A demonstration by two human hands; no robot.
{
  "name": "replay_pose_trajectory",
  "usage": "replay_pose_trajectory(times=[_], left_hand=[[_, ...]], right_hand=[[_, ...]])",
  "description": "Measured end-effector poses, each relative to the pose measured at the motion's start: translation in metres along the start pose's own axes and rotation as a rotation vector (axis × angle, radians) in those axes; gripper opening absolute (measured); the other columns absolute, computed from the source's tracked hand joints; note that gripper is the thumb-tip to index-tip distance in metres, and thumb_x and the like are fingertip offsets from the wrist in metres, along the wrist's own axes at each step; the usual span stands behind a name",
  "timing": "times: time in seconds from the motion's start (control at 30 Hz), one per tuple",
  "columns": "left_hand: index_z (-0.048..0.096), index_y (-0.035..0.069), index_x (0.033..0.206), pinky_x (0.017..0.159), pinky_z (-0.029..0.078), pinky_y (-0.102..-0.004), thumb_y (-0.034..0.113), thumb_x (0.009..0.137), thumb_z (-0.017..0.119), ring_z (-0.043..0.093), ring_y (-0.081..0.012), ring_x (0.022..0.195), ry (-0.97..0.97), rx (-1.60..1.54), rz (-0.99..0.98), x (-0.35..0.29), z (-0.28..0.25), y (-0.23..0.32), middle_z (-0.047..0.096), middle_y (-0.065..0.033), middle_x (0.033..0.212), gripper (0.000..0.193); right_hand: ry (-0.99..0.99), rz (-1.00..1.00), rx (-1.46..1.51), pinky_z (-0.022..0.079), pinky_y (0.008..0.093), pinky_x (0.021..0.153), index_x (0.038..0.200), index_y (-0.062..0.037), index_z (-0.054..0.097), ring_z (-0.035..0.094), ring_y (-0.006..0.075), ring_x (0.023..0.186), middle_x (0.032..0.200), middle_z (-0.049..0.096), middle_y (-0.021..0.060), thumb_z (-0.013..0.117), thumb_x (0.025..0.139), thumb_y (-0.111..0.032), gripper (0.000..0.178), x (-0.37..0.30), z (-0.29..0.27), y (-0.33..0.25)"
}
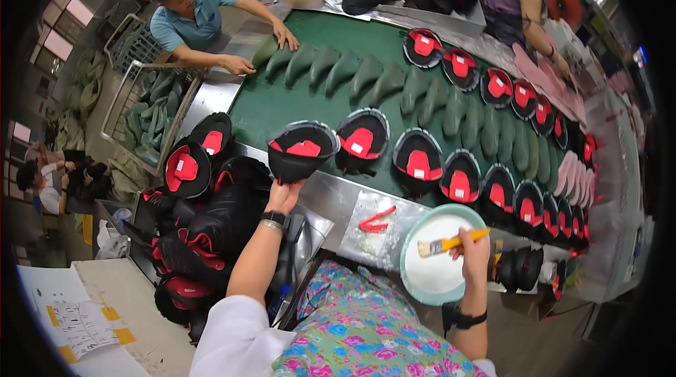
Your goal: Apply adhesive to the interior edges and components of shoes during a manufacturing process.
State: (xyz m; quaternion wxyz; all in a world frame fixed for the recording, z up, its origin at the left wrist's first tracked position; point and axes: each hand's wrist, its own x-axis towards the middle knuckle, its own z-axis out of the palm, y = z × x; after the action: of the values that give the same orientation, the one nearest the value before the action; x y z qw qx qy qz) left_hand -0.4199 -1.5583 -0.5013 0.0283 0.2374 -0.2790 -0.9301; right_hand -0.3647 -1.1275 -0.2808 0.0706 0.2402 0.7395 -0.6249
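My left hand (285, 195) grips a black shoe upper (299, 162) with a red lining from beneath, its open side up, at the near edge of the green conveyor belt (296, 106). In my right hand (476, 254) is a flat brush (458, 242) with a yellow handle and pale bristles. The brush is over a light green basin (406, 264) of white liquid (436, 275); whether the bristles touch it I cannot tell. To the right of the held upper, another shoe upper (362, 139) rests on the belt, the nearest of a row.
Dark green shoe lasts (415, 92) line the belt's middle, with more uppers (459, 67) on the far side. Loose uppers (211, 236) are heaped at my left. Red strips (377, 220) lie beside the basin. Across the belt, a person in a blue shirt (197, 21) touches a last.
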Motion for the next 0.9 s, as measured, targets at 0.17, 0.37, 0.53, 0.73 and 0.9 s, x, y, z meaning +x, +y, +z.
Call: replay_pose_trajectory(times=[0.17,0.37,0.53,0.73,0.9], left_hand=[[0.049,0.007,0.13,0.096,0.05,-0.0422,0.005,0.097,0.048,0.057,-0.0255,0.11,0.008,-0.216,-0.002,0.145,-0.011,-0.043,0.057,-0.012,0.125,0.034],[0.04,0.004,0.14,0.09,0.05,-0.0372,0.001,0.077,0.057,0.058,-0.0327,0.107,0.881,0.712,0.216,0.157,-0.012,-0.027,0.053,-0.0233,0.128,0.065],[0.062,0.005,0.118,0.093,0.047,-0.0466,0.034,0.075,0.075,0.057,-0.0379,0.112,0.258,1.73,0.336,0.084,0.0,0.162,0.063,-0.0203,0.117,0.053],[0.056,-0.011,0.115,0.093,0.049,-0.0435,0.055,0.077,0.07,0.061,-0.0381,0.109,0.679,2.082,-0.202,0.028,-0.044,0.237,0.064,-0.0269,0.11,0.077],[0.068,-0.003,0.102,0.087,0.051,-0.0492,0.013,0.079,0.056,0.063,-0.0415,0.101,0.75,2.082,-0.025,0.011,-0.077,0.257,0.064,-0.0286,0.107,0.03]], right_hand=[[0.041,0.095,-0.11,0.044,0.027,0.04,0.079,0.0041,0.058,0.056,0.0157,0.044,0.062,0.06,0.0118,0.06,0.092,-0.014,0.023,0.004,0.023,0.022],[0.089,0.178,-0.15,0.041,0.0233,0.038,0.075,0.0025,0.057,0.054,0.0142,0.042,0.063,0.06,0.0118,0.056,0.094,-0.019,0.029,0.007,0.042,0.024],[-0.011,0.037,-0.253,0.041,0.0233,0.047,0.07,-0.0008,0.053,0.052,0.0129,0.048,0.065,0.059,0.0098,0.054,0.097,-0.023,0.035,0.017,0.06,0.006],[-0.153,0.054,-0.037,0.045,0.0267,0.054,0.068,-0.0046,0.045,0.055,0.0148,0.058,0.07,0.06,0.0125,0.052,0.098,-0.027,0.038,0.033,0.096,0.003],[-0.299,0.027,-0.066,0.046,0.0253,0.053,0.07,-0.0039,0.047,0.056,0.0141,0.059,0.073,0.061,0.0128,0.052,0.099,-0.025,0.036,0.025,0.114,-0.005]])
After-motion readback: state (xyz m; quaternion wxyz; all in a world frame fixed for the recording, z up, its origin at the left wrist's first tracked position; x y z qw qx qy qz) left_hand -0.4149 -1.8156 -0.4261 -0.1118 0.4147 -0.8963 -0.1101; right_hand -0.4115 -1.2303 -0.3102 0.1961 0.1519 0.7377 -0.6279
